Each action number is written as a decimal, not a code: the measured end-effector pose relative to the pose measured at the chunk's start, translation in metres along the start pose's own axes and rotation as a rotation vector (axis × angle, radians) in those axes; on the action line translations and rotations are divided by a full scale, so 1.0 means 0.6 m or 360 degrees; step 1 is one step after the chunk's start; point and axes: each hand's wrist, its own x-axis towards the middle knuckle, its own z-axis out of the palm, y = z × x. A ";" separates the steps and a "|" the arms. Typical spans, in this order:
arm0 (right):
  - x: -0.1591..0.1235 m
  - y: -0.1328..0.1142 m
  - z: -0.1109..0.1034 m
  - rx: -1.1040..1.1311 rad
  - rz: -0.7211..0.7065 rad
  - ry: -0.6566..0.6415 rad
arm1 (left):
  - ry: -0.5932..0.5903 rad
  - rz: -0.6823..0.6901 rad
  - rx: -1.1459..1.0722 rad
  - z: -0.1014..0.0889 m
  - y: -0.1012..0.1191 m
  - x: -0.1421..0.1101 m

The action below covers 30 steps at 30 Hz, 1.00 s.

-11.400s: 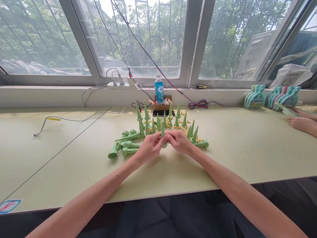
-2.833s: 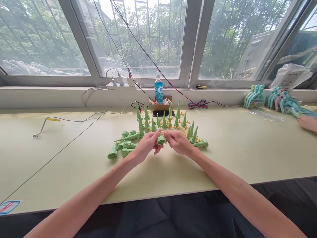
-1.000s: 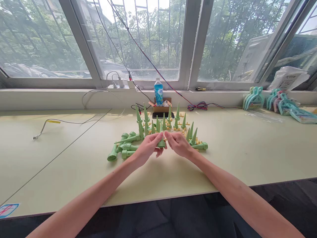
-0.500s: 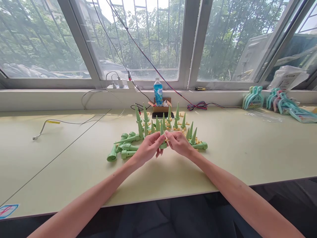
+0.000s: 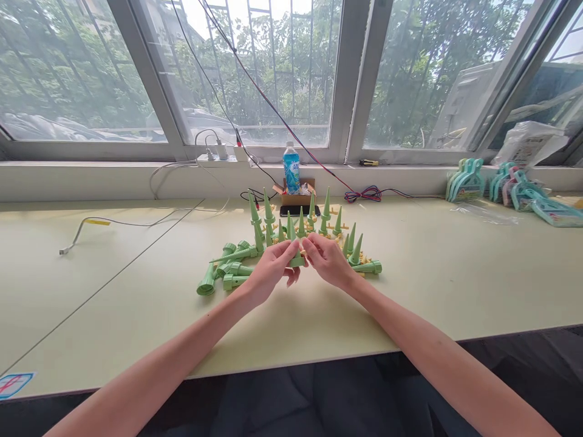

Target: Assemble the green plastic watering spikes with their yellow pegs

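Between the fingers of my left hand [image 5: 272,267] is a green plant-watering spike [image 5: 297,261], held upright with its wide cap end down. My right hand [image 5: 330,262] is closed in a pinch on a small yellow valve [image 5: 303,252] at the spike's side. How deep the valve sits in the spike is hidden by the fingers. Just beyond my hands stand several upright green spikes [image 5: 326,209], many with yellow valves sticking out. Other spikes [image 5: 207,283] lie on their sides left of my left hand. Another lying spike [image 5: 371,267] is right of my right hand.
A blue drink bottle [image 5: 291,170] stands by a small cardboard box [image 5: 298,199], with a black phone [image 5: 294,210] before it. Cables [image 5: 364,194] run along the table's back. Packs of teal-handled items [image 5: 469,182] sit at the far right; a white cable [image 5: 132,224] lies left.
Both hands have shifted very slightly, and the held spike has moved a little left and tilted. The spikes on the table have stayed put.
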 end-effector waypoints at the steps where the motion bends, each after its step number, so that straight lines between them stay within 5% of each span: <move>1: 0.000 -0.001 0.000 0.0003 -0.0005 -0.0017 | 0.0014 -0.0018 -0.0047 -0.001 0.000 0.001; 23: -0.002 0.010 -0.001 -0.0132 -0.0039 -0.0108 | 0.0125 -0.0428 -0.0435 -0.008 0.001 0.004; 30: -0.001 0.008 -0.002 -0.0170 -0.0099 -0.0088 | 0.0058 -0.0401 -0.0421 -0.011 -0.003 0.003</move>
